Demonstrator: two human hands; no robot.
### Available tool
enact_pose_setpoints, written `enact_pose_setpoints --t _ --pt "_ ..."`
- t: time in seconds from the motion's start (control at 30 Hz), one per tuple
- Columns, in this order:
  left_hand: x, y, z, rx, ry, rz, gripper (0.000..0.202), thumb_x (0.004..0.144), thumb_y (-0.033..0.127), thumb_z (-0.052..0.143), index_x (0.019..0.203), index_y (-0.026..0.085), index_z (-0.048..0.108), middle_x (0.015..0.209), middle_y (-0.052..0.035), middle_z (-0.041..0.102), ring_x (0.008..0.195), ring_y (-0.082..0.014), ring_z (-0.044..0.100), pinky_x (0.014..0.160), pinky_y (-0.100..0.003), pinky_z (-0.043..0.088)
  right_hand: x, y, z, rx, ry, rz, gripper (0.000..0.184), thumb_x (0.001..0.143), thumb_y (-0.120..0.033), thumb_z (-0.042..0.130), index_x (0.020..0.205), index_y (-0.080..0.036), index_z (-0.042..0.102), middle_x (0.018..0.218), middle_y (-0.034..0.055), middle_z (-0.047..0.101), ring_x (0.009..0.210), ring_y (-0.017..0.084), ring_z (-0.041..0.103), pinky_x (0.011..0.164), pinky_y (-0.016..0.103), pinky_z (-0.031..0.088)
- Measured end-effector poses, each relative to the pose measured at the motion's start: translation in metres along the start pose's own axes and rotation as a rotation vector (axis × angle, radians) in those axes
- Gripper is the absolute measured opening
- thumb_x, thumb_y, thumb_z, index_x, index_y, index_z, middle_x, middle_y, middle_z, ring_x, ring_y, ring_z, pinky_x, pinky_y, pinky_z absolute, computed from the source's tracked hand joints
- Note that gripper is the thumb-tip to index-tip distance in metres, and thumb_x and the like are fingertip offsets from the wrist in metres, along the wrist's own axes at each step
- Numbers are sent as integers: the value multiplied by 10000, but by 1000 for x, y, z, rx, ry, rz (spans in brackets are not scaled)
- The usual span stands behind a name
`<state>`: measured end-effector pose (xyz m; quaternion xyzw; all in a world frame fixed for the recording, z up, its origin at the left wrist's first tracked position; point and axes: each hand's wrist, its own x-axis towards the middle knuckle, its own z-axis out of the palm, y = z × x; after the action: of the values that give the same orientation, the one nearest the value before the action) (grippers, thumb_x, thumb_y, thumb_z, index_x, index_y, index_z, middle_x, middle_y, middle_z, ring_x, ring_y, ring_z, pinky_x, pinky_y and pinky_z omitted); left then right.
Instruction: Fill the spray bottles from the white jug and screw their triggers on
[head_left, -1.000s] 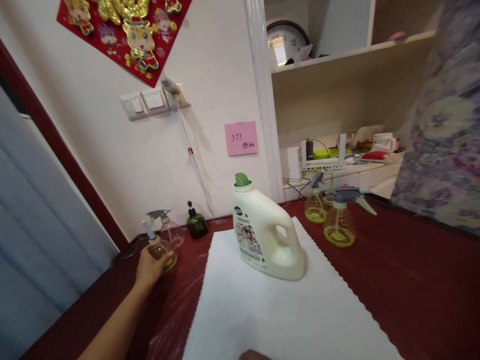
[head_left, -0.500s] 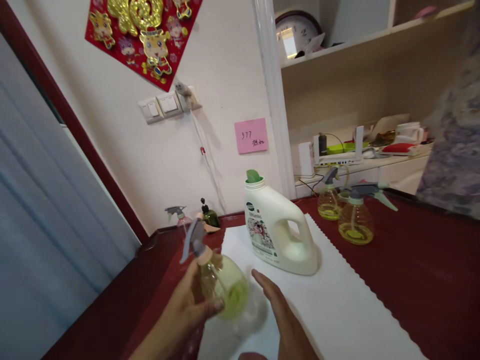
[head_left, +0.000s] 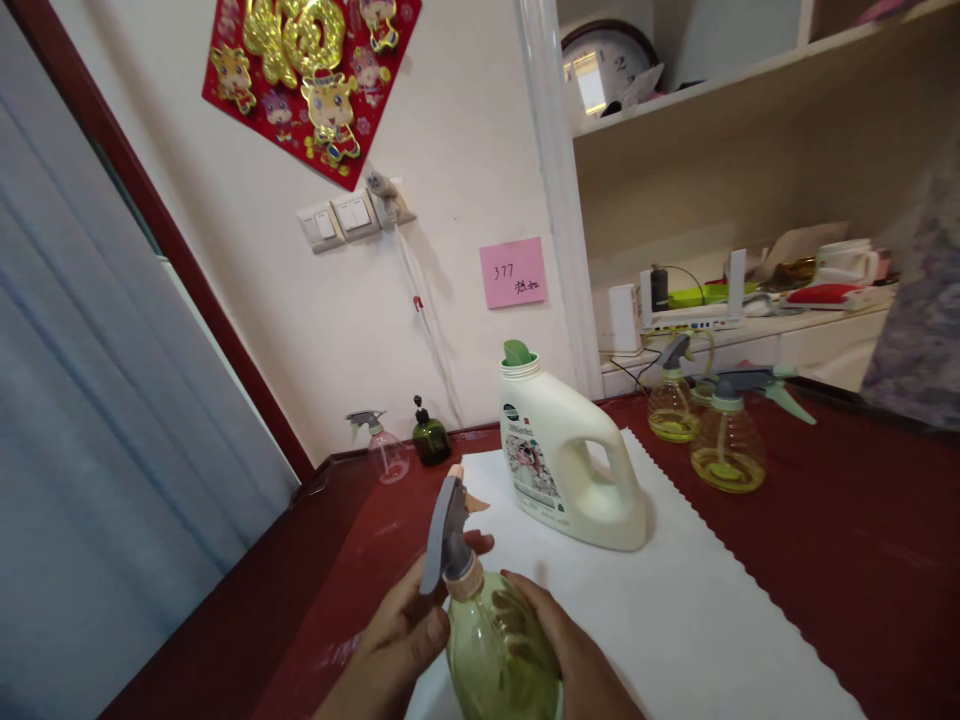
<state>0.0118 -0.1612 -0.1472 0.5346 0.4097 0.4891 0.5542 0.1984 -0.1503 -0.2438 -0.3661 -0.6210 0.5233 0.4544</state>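
A clear yellow-green spray bottle (head_left: 499, 650) with a grey trigger head is held low in front of me, above the near end of the white mat (head_left: 675, 620). My left hand (head_left: 401, 640) wraps its left side just below the collar. My right hand (head_left: 559, 640) cups its right side, fingers pressed on the ribbed body. Behind it, a cream jug (head_left: 566, 455) with a green open cap stands on the mat.
The red table (head_left: 862, 540) carries two yellow spray bottles (head_left: 724, 440) at the right, a clear spray bottle (head_left: 382, 450) and a dark green pump bottle (head_left: 431, 437) by the wall. A shelf with clutter is at the back right. A person's floral sleeve (head_left: 919, 340) is at the right edge.
My left hand lifted the spray bottle from the table's left side and brought it in front of me. My right hand came up and closed on its other side.
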Motion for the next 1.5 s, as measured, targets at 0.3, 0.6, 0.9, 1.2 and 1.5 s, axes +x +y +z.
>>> enact_pose_setpoints --t 0.3,0.6,0.9,1.2,1.5 --pt "-7 15 16 -156 15 -78 569 622 598 930 1026 206 846 1147 -174 793 1247 -440 648 1120 -554 459 -1 -18 2 99 -81 42 673 768 -367 791 1415 -277 630 1472 92 658 1397 315 581 1179 436 437" --pt "-3 -4 12 -194 20 -17 542 641 573 936 1046 224 841 1144 -160 796 1156 -379 700 1044 -498 516 -2 -15 -1 69 -96 66 630 831 -362 757 1441 -296 613 1462 81 667 1375 321 605 1164 450 465" --pt "-3 -10 19 -164 94 7 611 611 624 929 1043 201 842 1105 -162 805 1106 -374 711 1014 -476 520 -3 -16 -2 -6 -83 122 615 870 -367 730 1466 -329 586 1461 84 667 1364 333 614 1163 491 466" --pt "-7 5 43 -182 245 -36 577 539 592 975 945 203 847 1028 -152 821 1008 -361 750 917 -450 576 -5 -8 2 12 -23 130 586 860 -344 716 1437 -322 613 1478 83 652 1379 337 600 1191 522 435" --pt "3 -17 29 -87 316 129 531 515 526 997 931 257 804 955 -68 794 941 -303 717 852 -381 576 -5 0 -3 -103 65 -33 669 855 -382 702 1487 -224 550 1531 115 599 1410 326 567 1179 433 466"
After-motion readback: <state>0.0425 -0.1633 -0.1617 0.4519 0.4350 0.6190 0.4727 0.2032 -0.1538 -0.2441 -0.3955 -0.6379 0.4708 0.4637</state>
